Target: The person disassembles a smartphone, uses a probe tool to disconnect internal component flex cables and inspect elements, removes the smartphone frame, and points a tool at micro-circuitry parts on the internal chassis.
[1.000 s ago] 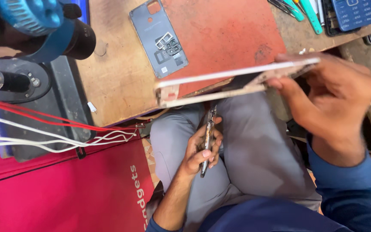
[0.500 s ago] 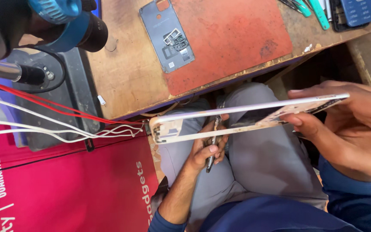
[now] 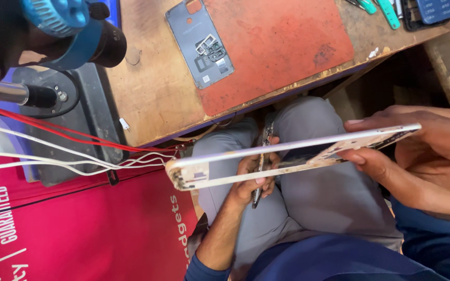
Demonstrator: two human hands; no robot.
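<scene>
Over my lap, below the wooden table [image 3: 147,104], my right hand [image 3: 417,161] pinches one end of the white phone frame [image 3: 287,156]. Its long side runs left to right, nearly flat, edge toward me. My left hand [image 3: 253,179] sits under its middle, closed around thin tweezers [image 3: 260,171]. Since a moment ago, the frame has come lower, away from the table edge.

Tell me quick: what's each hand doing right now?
Left hand: closed on thin metal tweezers.
Right hand: grip closed on the white, flat phone frame, pinched at its edge.
</scene>
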